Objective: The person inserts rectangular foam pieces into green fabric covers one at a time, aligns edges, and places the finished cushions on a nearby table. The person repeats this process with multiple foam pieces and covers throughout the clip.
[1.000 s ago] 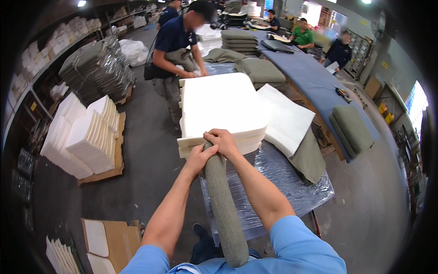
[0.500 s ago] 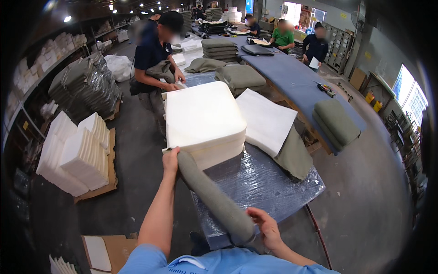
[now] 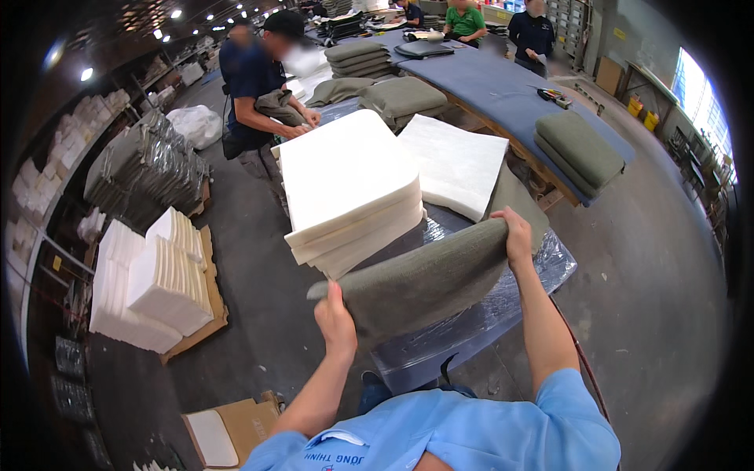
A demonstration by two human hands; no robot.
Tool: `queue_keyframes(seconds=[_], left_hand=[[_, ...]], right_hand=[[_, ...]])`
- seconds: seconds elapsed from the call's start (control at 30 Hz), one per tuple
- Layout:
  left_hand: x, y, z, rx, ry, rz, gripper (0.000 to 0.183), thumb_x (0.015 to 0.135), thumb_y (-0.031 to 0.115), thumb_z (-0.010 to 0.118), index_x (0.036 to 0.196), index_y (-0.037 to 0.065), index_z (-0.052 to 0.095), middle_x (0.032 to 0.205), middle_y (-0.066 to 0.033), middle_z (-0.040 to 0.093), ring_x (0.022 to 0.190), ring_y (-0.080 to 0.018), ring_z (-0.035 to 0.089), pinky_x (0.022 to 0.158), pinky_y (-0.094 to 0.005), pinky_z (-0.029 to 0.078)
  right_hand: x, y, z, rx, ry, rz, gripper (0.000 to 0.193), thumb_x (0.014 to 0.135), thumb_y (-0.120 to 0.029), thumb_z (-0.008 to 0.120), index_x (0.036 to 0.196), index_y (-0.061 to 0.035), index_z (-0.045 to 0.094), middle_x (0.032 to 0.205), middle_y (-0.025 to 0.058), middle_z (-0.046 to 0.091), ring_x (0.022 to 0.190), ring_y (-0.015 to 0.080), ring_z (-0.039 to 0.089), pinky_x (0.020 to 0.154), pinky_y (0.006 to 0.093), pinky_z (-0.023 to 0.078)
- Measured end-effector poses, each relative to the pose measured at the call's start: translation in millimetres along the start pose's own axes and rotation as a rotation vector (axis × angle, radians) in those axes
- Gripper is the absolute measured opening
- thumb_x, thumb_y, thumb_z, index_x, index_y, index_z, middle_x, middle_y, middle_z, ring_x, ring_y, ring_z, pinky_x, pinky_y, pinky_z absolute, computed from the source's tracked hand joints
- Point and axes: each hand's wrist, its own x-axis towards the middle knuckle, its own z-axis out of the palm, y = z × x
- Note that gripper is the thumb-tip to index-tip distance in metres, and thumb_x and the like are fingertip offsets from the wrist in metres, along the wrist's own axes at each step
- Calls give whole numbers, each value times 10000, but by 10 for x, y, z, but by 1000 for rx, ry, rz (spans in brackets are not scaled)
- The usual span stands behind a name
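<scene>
A grey-green fabric-covered cushion (image 3: 424,282) is stretched between my two hands, tilted above the plastic-wrapped table (image 3: 428,365). My left hand (image 3: 336,320) grips its left end, fingers mostly hidden behind it. At the upper right corner my right hand (image 3: 514,235) is closed on the same cushion. Just beyond stands a stack of thick white foam pads (image 3: 349,169) with rounded corners. To its right lies a separate white foam pad (image 3: 455,161), with grey-green fabric (image 3: 520,196) showing beside and below it.
At the far left of the table a person in dark clothes (image 3: 255,90) handles grey-green fabric. Stacked grey-green cushions (image 3: 357,59) stand behind. A long blue table (image 3: 487,78) runs along the right, holding folded cushions (image 3: 580,149). White foam stacks (image 3: 157,282) rest on the floor at left.
The cushion has swung from hanging lengthwise toward me to lying across in front of me. My right hand has moved up and right and taken hold of it; my left has come nearer.
</scene>
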Motion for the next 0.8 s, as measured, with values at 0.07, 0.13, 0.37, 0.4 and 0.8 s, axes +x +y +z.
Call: queue_keyframes(seconds=[0.07,0.13,0.37,0.4,0.8], left_hand=[[-368,27,-202,55,-73,112,535,1069,356,534,675,-5,557,638,-13,506,661,-130,475,591,-385,369],[-647,-38,-576,205,-387,28,374,1019,305,642,836,-21,646,778,-44,622,760,-147,568,676,-361,458],[-809,-203,-832,147,-793,501,367,879,89,782,1209,-14,658,1113,-147,724,995,-260,706,875,-357,541],[-768,-193,-828,164,-829,556,350,875,92,786,1191,-5,669,1093,-148,730,968,-276,715,853,-359,547],[-781,-93,-191,219,-910,915,219,871,158,707,1036,16,728,911,-200,714,789,-397,696,689,-454,549]], right_hand=[[172,0,99,70,-46,65,426,1017,-324,542,866,19,744,854,77,715,832,165,638,829,289,462],[244,27,167,143,-49,118,420,996,-340,577,841,11,746,809,78,709,780,158,643,780,280,472],[23,-87,171,266,-67,137,423,984,-376,579,896,2,747,851,104,717,742,187,657,737,320,518],[-32,-118,151,251,-58,177,424,985,-380,575,900,-1,747,865,106,720,744,186,660,732,324,519],[-935,-511,325,245,224,144,677,1090,-453,424,1645,-122,224,1674,76,286,1473,213,358,1202,338,290]])
